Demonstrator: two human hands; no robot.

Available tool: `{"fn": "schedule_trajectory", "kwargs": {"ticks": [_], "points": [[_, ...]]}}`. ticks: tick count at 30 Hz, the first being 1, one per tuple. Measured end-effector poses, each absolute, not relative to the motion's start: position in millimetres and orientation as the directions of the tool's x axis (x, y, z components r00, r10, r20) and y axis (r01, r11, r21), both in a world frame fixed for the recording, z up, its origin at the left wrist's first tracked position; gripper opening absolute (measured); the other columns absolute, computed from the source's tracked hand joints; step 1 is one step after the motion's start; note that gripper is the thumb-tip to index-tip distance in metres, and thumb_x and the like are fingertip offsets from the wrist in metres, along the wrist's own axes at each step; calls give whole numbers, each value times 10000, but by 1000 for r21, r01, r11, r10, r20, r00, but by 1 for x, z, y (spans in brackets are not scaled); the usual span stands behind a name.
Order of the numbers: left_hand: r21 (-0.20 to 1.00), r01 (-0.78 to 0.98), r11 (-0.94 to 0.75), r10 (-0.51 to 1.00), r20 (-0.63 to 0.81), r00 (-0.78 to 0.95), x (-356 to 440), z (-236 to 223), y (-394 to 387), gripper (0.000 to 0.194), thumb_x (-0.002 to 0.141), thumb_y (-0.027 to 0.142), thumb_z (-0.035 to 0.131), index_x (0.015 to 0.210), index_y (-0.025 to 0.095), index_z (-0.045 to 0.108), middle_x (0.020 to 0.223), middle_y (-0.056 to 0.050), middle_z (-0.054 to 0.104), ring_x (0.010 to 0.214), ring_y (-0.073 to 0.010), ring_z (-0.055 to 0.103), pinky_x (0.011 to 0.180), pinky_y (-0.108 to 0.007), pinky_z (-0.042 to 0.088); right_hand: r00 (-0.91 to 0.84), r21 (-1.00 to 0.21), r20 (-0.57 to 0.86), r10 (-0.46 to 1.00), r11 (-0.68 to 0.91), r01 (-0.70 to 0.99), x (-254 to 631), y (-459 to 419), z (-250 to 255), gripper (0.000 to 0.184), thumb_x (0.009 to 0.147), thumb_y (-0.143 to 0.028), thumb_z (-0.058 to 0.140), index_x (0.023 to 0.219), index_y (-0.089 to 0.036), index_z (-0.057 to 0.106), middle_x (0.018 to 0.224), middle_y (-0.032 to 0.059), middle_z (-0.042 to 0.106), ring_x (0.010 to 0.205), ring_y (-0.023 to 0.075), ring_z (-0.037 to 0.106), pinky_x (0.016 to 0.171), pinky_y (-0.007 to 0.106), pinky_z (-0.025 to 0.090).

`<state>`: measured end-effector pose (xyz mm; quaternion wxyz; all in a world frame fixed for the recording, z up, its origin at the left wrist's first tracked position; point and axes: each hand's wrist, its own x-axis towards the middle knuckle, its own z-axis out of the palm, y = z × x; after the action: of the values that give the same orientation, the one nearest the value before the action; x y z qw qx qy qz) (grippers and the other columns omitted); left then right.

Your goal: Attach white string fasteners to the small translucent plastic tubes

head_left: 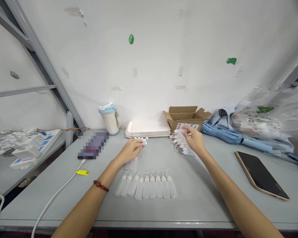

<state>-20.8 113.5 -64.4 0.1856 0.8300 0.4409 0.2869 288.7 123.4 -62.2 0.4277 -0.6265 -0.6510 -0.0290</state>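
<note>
My left hand rests on the grey table, fingers bent over a cluster of small white caps; a clear squeeze bottle lies just under its wrist. My right hand pinches one small white bottle above a loose pile of bottles in front of an open cardboard box. Nearer to me, several capped squeeze bottles lie side by side in a row. A red bead bracelet circles my left wrist.
A stack of white trays and a blue-lidded cup stand by the wall. A phone with a white cable lies left, a tablet right. A blue umbrella and plastic bag fill the back right. A power strip sits on the left shelf.
</note>
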Motion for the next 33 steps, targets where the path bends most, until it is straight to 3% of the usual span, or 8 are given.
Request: {"fn": "schedule_trajectory", "kwargs": {"ticks": [13,18,22,26,29,33], "points": [[453,677,-580,813,278,511,-17,-72,119,303,803,183,439,951,209,701,1174,-40,614,1081,-262,467,943,-421,370,69,-320,592,803,155,935,293,132,-75,338,827,-124,373,1048,-144,628,1013,129,651,960,281,524,801,394,395],[443,679,-586,810,276,518,-12,-72,121,309,775,124,426,865,205,710,1157,-25,618,1081,-251,457,935,-402,373,34,-243,625,780,153,958,273,119,-63,319,842,-155,397,1091,-114,592,1181,191,535,1070,355,427,815,482,365],[435,666,-606,794,286,536,-7,-73,122,292,742,87,448,817,203,705,1100,-22,641,1037,-232,475,911,-369,383,-233,-135,646,727,409,902,229,96,-53,270,849,-124,406,1054,-118,582,1080,176,563,983,290,473,800,410,390],[426,645,-635,771,288,569,-6,-71,121,291,721,54,459,792,207,697,1037,-19,655,988,-222,476,892,-351,377,-634,-127,438,637,742,658,183,67,-56,262,847,-71,413,1040,-146,574,897,107,596,852,217,505,740,326,414],[441,633,-636,768,284,574,-6,-70,120,259,732,71,470,769,201,690,989,-24,659,979,-228,465,894,-360,357,-718,-140,340,608,787,601,166,54,-62,253,843,-59,426,1023,-153,578,866,90,585,821,198,501,745,318,412],[499,614,-612,784,276,557,-5,-70,120,194,721,103,513,721,205,678,878,-20,677,935,-224,487,856,-341,367,-701,-234,320,638,770,594,165,53,-64,225,866,-86,415,1001,-154,583,842,82,590,798,188,509,741,313,419]]}}
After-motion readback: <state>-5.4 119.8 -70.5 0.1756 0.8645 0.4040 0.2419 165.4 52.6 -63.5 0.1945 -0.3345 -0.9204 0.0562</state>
